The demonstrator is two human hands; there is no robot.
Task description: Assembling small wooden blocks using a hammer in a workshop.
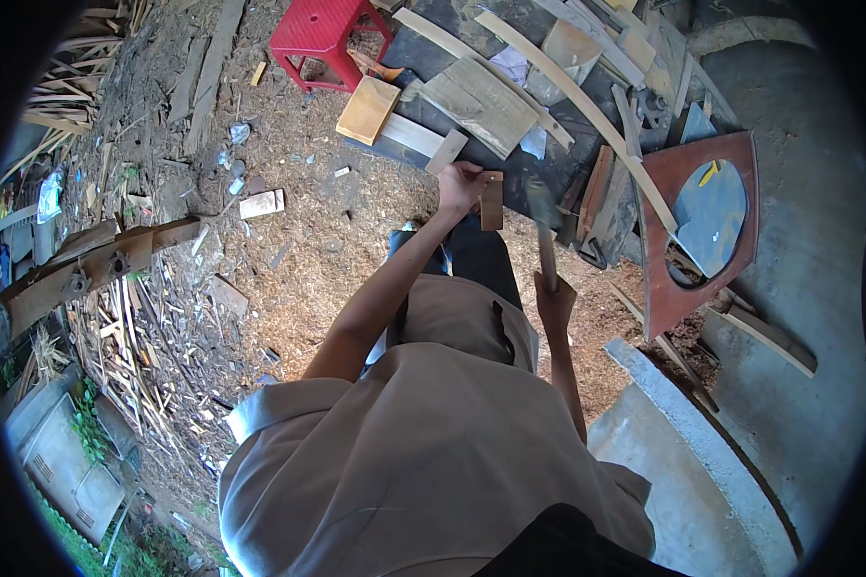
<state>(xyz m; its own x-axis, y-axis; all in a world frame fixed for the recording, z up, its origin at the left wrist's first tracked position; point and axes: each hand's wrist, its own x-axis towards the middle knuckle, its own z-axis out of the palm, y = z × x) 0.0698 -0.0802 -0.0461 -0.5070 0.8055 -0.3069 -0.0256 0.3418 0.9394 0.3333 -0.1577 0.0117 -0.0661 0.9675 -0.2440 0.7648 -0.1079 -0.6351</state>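
Observation:
My left hand (460, 185) is closed at the near edge of the dark work surface, its fingers pinching a small brown wooden piece (492, 204) that hangs down beside it. A short pale board (446, 151) sticks out past the same hand; whether the two pieces are joined is hidden by the fingers. To the right, my right hand (554, 300) is wrapped round the wooden handle of a hammer (547, 252). The hammer's head points up and away, smeared by motion, a little right of the brown piece and apart from it.
A red plastic stool (323, 38) stands beyond the dark work surface (416, 60), which bears several boards and a long curved strip (577, 96). At right a brown wooden frame (672, 231) with an oval opening leans over the concrete. Wood shavings (289, 250) and scraps cover the ground.

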